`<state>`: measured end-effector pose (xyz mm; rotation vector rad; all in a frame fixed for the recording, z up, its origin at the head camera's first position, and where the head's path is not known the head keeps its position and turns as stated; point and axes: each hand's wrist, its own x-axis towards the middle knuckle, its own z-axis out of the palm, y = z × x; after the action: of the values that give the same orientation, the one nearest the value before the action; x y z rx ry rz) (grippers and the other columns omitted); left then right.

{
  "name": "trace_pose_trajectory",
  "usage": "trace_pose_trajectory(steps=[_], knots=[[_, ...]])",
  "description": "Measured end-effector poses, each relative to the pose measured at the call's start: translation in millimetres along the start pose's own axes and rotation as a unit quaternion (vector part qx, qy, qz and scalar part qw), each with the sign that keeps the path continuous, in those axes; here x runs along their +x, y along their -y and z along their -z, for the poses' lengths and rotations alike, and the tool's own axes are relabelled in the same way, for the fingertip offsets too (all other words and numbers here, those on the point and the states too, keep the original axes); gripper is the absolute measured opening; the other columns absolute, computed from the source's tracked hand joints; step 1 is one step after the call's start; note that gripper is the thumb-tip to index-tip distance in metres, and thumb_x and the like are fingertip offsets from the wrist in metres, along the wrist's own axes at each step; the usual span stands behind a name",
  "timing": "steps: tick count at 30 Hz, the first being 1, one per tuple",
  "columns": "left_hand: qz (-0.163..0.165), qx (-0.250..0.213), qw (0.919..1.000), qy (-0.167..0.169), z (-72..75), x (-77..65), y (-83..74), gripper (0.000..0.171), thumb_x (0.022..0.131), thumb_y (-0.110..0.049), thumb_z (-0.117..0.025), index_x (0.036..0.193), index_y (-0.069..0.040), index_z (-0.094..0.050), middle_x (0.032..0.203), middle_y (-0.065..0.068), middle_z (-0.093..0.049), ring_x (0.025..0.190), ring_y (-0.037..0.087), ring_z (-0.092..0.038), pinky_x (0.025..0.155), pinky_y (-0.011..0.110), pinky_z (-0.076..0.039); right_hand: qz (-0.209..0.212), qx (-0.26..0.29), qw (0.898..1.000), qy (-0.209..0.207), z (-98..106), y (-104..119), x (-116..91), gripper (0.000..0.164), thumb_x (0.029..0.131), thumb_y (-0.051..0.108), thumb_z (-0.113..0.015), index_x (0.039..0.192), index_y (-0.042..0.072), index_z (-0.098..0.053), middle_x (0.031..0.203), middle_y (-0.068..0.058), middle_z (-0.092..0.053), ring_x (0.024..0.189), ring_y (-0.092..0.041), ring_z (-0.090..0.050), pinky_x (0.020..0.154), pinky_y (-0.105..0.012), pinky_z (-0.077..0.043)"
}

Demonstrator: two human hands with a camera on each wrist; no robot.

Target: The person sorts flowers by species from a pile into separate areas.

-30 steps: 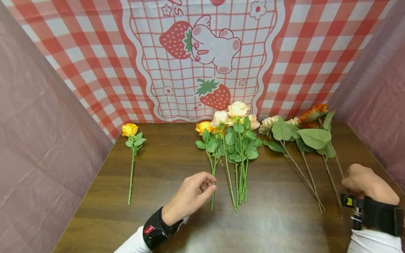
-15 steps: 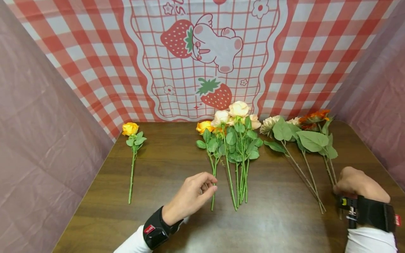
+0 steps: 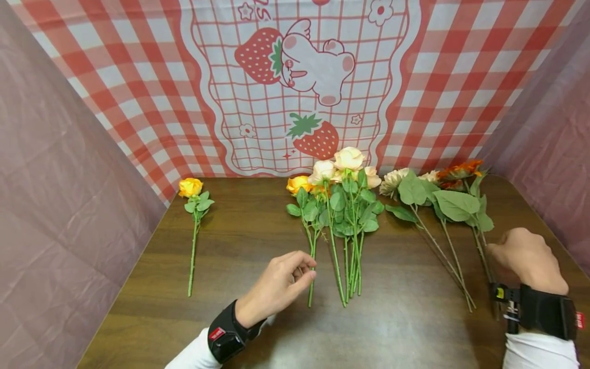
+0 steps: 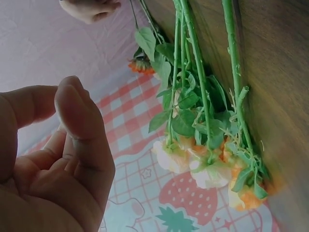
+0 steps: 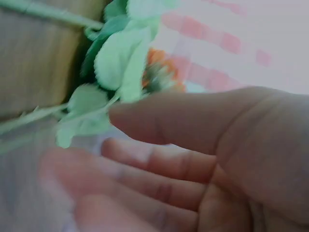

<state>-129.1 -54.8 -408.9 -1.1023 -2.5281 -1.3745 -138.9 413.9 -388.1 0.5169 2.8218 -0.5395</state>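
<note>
My right hand (image 3: 527, 259) is at the right side of the table, just beside the stems of the orange flowers (image 3: 467, 168). In the right wrist view its thumb and fingers (image 5: 164, 118) stand apart with nothing gripped, and a stem runs past the thumb tip. Broad green leaves (image 5: 118, 60) lie beyond. Loosely bent, my left hand (image 3: 276, 287) holds nothing; it hovers by the stems of the middle bunch, which has pale peach roses (image 3: 349, 159) and a yellow rose (image 3: 298, 185). In the left wrist view this bunch's pale rose (image 4: 211, 173) is beyond the fingers.
A single yellow rose (image 3: 190, 187) lies apart on the left of the brown wooden table (image 3: 249, 220). Cream flowers (image 3: 394, 180) with long stems lie between the rose bunch and the orange flowers. A red checked cloth (image 3: 454, 77) hangs at the back, with pinkish curtains (image 3: 60, 169) at the sides.
The right hand has moved left with an orange flower, bringing its stem beside the other one, then let go and lifted slightly away. The left hand has stayed still.
</note>
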Motion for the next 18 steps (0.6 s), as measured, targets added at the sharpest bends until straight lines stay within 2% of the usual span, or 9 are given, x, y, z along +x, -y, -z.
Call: trace_pose_trajectory(steps=[3,5,9,12,15,16,18], knots=[[-0.002,0.004,1.0000,-0.001,1.7,0.4,0.2,0.010,0.093,-0.005,-0.066,0.103,-0.004,-0.065,0.087,0.002,-0.067,0.072,0.003,-0.061,0.065,0.016,-0.052,0.047,0.004,0.996,-0.069,-1.9,9.8,-3.8,0.036,0.094,0.022,-0.053,0.059,0.013,-0.050,0.057,-0.001,-0.045,0.056,-0.025,-0.049,0.049,-0.036,-0.036],[-0.002,0.008,1.0000,-0.005,3.8,0.7,1.0,0.010,0.093,-0.005,-0.065,0.103,-0.005,-0.065,0.087,0.002,-0.067,0.073,0.004,-0.061,0.065,0.016,-0.052,0.065,0.008,0.993,-0.100,-2.7,17.5,-5.7,0.031,0.092,0.019,-0.052,0.062,0.013,-0.050,0.058,-0.001,-0.044,0.056,-0.023,-0.046,0.048,-0.034,-0.032],[0.011,0.026,0.9993,-0.024,13.8,2.1,2.1,0.008,0.094,-0.005,-0.065,0.102,-0.005,-0.065,0.087,0.002,-0.067,0.072,0.005,-0.061,0.065,0.018,-0.052,0.100,0.020,0.984,-0.145,-3.6,31.1,-8.4,0.021,0.089,0.017,-0.052,0.070,0.011,-0.055,0.063,-0.004,-0.049,0.057,-0.026,-0.049,0.046,-0.035,-0.032],[0.030,0.044,0.9968,-0.059,27.8,3.4,3.6,0.008,0.093,-0.005,-0.066,0.101,-0.006,-0.066,0.084,0.000,-0.067,0.071,0.005,-0.061,0.064,0.020,-0.053,0.125,0.027,0.977,-0.170,-5.1,40.8,-9.9,0.018,0.090,0.018,-0.054,0.075,0.010,-0.059,0.065,-0.007,-0.054,0.057,-0.029,-0.052,0.044,-0.035,-0.033],[0.057,0.081,0.9890,-0.110,47.1,4.8,10.1,0.007,0.093,-0.005,-0.067,0.100,-0.005,-0.067,0.080,0.001,-0.067,0.068,0.007,-0.061,0.061,0.023,-0.052,0.140,0.030,0.972,-0.188,-7.5,50.8,-12.2,0.017,0.091,0.019,-0.054,0.079,0.008,-0.060,0.066,-0.009,-0.056,0.056,-0.029,-0.053,0.044,-0.035,-0.033],[0.069,0.100,0.9844,-0.127,54.1,5.0,14.1,0.007,0.093,-0.006,-0.067,0.100,-0.005,-0.067,0.080,0.001,-0.068,0.068,0.009,-0.061,0.061,0.025,-0.052,0.146,0.031,0.970,-0.192,-8.5,54.3,-13.5,0.017,0.091,0.018,-0.054,0.079,0.008,-0.060,0.065,-0.009,-0.056,0.056,-0.028,-0.053,0.044,-0.035,-0.033],[0.106,0.151,0.9702,-0.157,68.9,4.5,25.1,0.007,0.093,-0.008,-0.067,0.100,-0.005,-0.067,0.081,0.004,-0.069,0.068,0.013,-0.064,0.060,0.030,-0.053,0.158,0.029,0.966,-0.201,-10.6,60.9,-16.0,0.017,0.091,0.017,-0.054,0.079,0.008,-0.060,0.065,-0.009,-0.057,0.054,-0.027,-0.052,0.044,-0.035,-0.032]])
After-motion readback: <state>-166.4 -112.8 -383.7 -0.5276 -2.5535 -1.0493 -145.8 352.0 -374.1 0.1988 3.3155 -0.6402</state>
